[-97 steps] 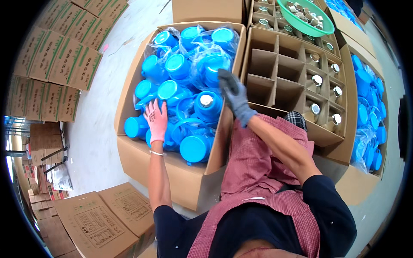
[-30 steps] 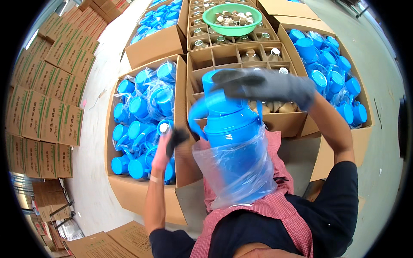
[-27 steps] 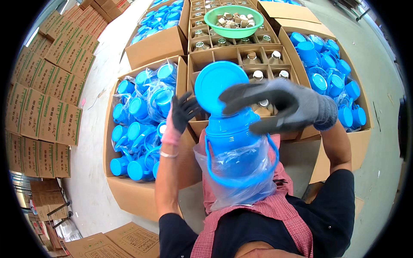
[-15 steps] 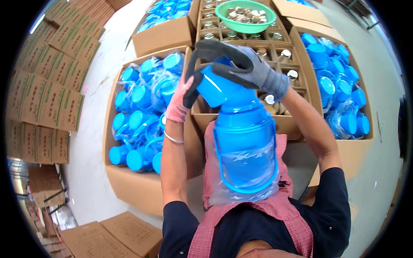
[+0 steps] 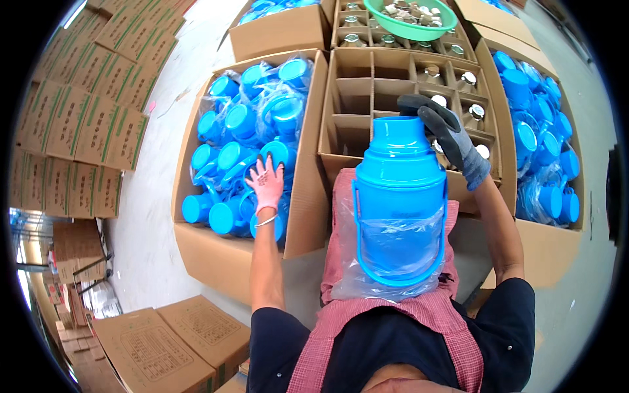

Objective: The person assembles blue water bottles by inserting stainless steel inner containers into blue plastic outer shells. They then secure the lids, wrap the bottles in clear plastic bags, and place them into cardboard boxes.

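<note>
A blue plastic thermos flask casing point(image 5: 400, 177) stands between my thighs, its neck open at the top. Clear plastic wrap covers its lower part, and a blue carrying handle hangs down its front. My right hand point(image 5: 445, 131), in a grey and black glove, is curled at the right side of the neck rim; its thumb is mostly hidden. My left hand point(image 5: 266, 183), in a pink glove with dark fingertips, is spread over a carton point(image 5: 223, 257) of blue cup-shaped pieces point(image 5: 241, 121), with nothing visibly in its grip.
Ahead is a divided carton point(image 5: 339, 159) with silvery-topped bottle-like liners point(image 5: 473, 114) in some compartments. Behind it, a green basin point(image 5: 411, 29) holds small pale pieces. Another carton of blue pieces point(image 5: 549, 147) stands right. Stacked cartons point(image 5: 85, 137) line the left; closed cartons point(image 5: 157, 350) sit lower left.
The blue cup-shaped piece both hands held at the neck is no longer in them. My left hand has moved left over the carton and spread; my right hand stays by the neck.
</note>
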`<act>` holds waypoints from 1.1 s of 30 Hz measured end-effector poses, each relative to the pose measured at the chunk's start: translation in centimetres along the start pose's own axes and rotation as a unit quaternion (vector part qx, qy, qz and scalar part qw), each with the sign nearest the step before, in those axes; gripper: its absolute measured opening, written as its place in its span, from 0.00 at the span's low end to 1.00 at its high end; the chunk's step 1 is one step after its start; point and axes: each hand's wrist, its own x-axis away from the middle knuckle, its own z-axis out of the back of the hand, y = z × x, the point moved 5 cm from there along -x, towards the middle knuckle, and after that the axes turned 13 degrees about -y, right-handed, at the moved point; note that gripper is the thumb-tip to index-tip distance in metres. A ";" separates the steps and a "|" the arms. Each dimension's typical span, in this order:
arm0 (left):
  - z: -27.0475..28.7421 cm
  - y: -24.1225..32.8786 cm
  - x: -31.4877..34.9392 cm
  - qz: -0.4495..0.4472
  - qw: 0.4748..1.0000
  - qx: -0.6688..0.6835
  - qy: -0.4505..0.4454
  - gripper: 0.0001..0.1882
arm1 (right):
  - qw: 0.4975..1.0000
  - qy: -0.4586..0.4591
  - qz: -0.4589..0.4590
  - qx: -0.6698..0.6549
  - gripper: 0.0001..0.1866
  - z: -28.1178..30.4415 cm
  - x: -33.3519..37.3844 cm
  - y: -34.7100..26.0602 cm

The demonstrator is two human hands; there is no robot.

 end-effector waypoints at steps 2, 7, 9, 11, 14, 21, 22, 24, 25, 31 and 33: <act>1.6 0.6 -0.5 0.006 0.999 -0.053 0.000 0.27 | 0.999 0.018 0.026 0.011 0.22 0.2 0.4 -0.7; 10.9 18.1 0.6 -0.308 0.687 0.631 -0.188 0.20 | 0.990 0.022 0.080 0.112 0.18 -2.5 -0.4 -3.7; 15.0 23.3 4.4 -0.385 0.722 0.559 -0.130 0.21 | 0.907 0.066 0.181 0.374 0.24 -3.7 -0.6 -3.9; 17.5 24.3 6.1 -0.406 0.722 0.538 -0.155 0.22 | 0.952 0.081 0.170 0.241 0.26 -0.2 0.2 -0.9; 16.9 20.0 5.3 -0.252 0.495 0.789 -0.262 0.20 | 0.997 0.056 -0.040 0.029 0.27 4.8 2.6 4.5; 16.7 22.2 4.8 -0.375 0.693 0.603 -0.124 0.21 | 0.997 0.022 -0.041 0.068 0.32 4.8 2.2 5.3; 16.7 21.8 4.8 -0.347 0.622 0.680 -0.176 0.21 | 0.987 0.012 -0.049 0.154 0.32 4.9 1.8 5.8; 14.5 21.8 4.6 -0.217 0.642 0.708 -0.197 0.20 | 0.986 0.009 0.033 0.161 0.31 1.2 0.5 2.3; 16.2 22.7 4.5 -0.339 0.719 0.595 -0.121 0.21 | 0.988 0.031 0.126 0.083 0.31 -0.4 0.3 -0.8; 15.0 20.9 3.7 -0.349 0.631 0.654 -0.230 0.19 | 0.977 0.004 -0.111 0.184 0.40 4.7 0.7 4.8; 14.5 21.9 4.1 -0.355 0.782 0.505 -0.090 0.19 | 0.973 0.087 0.103 0.185 0.37 1.1 0.3 2.2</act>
